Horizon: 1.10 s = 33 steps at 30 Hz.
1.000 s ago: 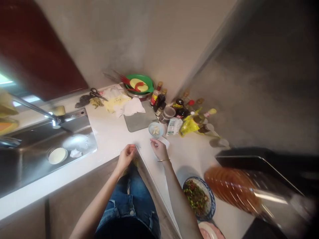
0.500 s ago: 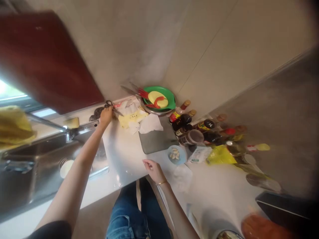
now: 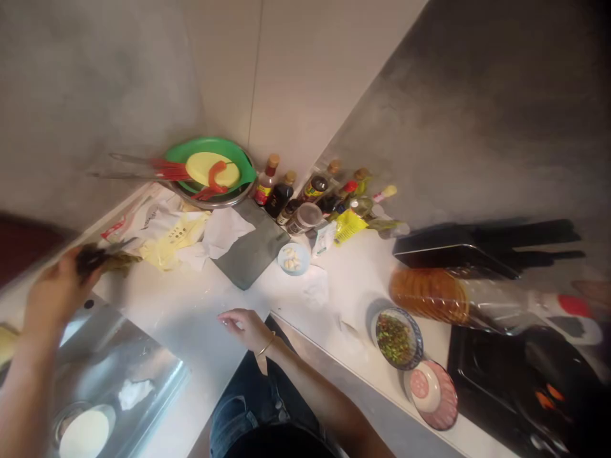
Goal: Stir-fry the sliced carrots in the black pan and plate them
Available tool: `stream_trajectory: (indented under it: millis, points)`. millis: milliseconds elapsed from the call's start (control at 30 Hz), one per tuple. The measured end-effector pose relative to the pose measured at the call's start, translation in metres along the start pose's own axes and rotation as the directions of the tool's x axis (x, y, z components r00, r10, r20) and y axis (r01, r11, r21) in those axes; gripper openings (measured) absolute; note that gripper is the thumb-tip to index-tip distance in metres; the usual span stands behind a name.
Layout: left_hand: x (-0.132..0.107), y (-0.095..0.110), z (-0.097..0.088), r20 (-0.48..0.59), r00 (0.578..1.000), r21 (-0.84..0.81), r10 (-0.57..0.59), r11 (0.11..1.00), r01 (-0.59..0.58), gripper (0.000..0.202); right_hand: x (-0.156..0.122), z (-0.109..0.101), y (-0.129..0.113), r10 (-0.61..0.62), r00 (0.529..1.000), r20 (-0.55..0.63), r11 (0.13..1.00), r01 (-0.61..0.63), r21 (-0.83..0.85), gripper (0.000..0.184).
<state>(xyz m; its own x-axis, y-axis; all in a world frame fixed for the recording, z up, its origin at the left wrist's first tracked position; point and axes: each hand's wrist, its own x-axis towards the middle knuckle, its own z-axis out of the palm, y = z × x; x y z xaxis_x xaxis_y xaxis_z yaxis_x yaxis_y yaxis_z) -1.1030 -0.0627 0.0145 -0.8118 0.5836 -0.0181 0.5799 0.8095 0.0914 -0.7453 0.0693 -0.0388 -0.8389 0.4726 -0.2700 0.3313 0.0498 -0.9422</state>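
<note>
My left hand (image 3: 56, 294), at the left by the sink corner, is closed around black-handled scissors (image 3: 90, 259). Their metal blade points right, above the crumpled wrappers; motion blurs the hand a little. My right hand (image 3: 245, 327), a thin bracelet at its wrist, hovers over the counter near its front edge. Its fingers are loosely stretched and I see nothing in them. Beyond it lie a grey-green board (image 3: 251, 254) and a small light-blue plate (image 3: 293, 270) of garlic cloves. White and yellow wrappers (image 3: 174, 238) lie left of the board.
A green basin (image 3: 176, 152) with a yellow round item and red chillies stands at the back. Sauce bottles (image 3: 272, 178) line the corner. To the right are a bowl of chopped greens (image 3: 398, 337), a pink bowl (image 3: 442, 394), a big oil bottle (image 3: 429, 292) and a stove (image 3: 477, 375).
The view has swung right, showing the bowls and stove. My left hand has lifted the scissors from the back of the counter. My right hand stays over the counter with a similar shape.
</note>
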Motion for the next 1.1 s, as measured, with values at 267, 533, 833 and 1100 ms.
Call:
stream_trajectory:
  millis: [267, 533, 833, 1100]
  points:
    - [-0.189, 0.135, 0.007, 0.379, 0.882, -0.642, -0.28, 0.607, 0.468, 0.08, -0.023, 0.026, -0.005, 0.104, 0.995, -0.008, 0.944, -0.096, 0.317, 0.033]
    - [-0.266, 0.304, 0.035, 0.539, 0.825, -0.746, 0.17, 0.552, 0.373, 0.088, -0.108, -0.057, 0.032, 0.351, 0.837, -0.419, 0.904, -0.187, 0.385, 0.046]
    - [-0.228, 0.369, 0.016, 0.42, 0.827, -0.529, 0.373, 0.841, -0.11, 0.048, -0.186, -0.128, 0.072, 0.45, 0.871, -0.198, 0.631, -0.152, 0.761, 0.04]
    - [-0.112, 0.434, 0.14, 0.308, 0.676, -0.332, 0.669, 0.742, -0.583, 0.054, -0.226, -0.154, 0.075, 0.418, 0.891, -0.177, 0.624, -0.14, 0.769, 0.034]
